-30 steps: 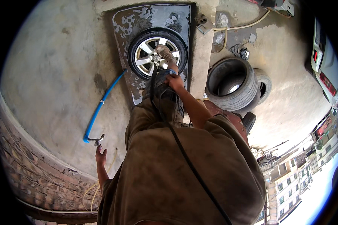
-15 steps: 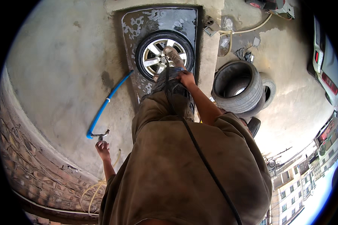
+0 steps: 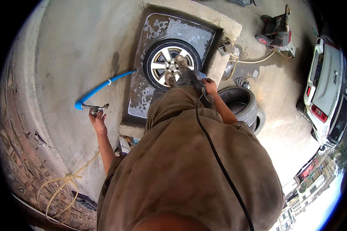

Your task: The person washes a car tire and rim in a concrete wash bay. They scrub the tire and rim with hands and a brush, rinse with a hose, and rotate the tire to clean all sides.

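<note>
Out to the left, my left hand (image 3: 98, 121) has its fingers closed on the metal tap (image 3: 99, 109) at the end of a blue pipe (image 3: 94, 91). My right hand (image 3: 209, 86) is at my leg with curled fingers, gripping the dark trouser leg (image 3: 187, 81). Below me, a tyre (image 3: 147, 65) on a silver spoked rim (image 3: 158, 66) lies flat in a wet, dark basin (image 3: 142, 98). My shoes (image 3: 181, 61) are on the rim. A black cord (image 3: 219, 163) runs down over my brown shirt.
A raised concrete edge (image 3: 226, 27) borders the basin. Large loose tyres (image 3: 248, 109) stand to the right. A yellowish hose (image 3: 67, 179) lies coiled at lower left by the brick wall (image 3: 11, 142). A red-wheeled machine (image 3: 277, 34) and a white vehicle (image 3: 324, 88) are farther right.
My left hand has moved up from just below the tap onto it. The view has turned, showing more of the vehicle at right. My right hand stays at my leg.
</note>
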Demonstrator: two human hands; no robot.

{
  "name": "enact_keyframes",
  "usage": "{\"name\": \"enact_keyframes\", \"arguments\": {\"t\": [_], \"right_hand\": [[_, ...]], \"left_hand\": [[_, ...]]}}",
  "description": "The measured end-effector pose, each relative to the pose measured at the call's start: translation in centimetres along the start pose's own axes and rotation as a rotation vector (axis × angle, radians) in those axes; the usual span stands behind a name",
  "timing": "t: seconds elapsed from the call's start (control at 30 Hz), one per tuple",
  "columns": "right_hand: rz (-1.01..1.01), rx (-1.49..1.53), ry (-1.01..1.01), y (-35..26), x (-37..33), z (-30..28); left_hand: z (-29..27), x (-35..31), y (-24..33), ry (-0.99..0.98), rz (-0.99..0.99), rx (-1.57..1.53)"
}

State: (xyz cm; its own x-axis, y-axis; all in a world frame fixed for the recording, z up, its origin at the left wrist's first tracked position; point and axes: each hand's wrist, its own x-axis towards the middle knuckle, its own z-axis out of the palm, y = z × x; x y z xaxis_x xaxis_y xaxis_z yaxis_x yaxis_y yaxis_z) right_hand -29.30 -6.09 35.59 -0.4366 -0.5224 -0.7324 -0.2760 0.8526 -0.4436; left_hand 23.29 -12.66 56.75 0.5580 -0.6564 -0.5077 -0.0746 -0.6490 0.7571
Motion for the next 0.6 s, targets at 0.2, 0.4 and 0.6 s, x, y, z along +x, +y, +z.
{"name": "enact_keyframes", "arguments": {"t": [0.2, 0.4, 0.6], "right_hand": [[-0.098, 0.106, 0.000, 3.1, 0.3, -0.3], [-0.259, 0.177, 0.058, 0.8, -1.5, -1.9], [-0.188, -0.097, 0.135, 0.4, -2.7, -6.1]], "left_hand": [[-1.7, 1.8, -2.5, -0.093, 0.069, 0.015], [0.4, 0.3, -0.1, -0.080, 0.015, -0.033], [2.4, 1.3, -0.3, -0.019, 0.016, -0.185]]}}
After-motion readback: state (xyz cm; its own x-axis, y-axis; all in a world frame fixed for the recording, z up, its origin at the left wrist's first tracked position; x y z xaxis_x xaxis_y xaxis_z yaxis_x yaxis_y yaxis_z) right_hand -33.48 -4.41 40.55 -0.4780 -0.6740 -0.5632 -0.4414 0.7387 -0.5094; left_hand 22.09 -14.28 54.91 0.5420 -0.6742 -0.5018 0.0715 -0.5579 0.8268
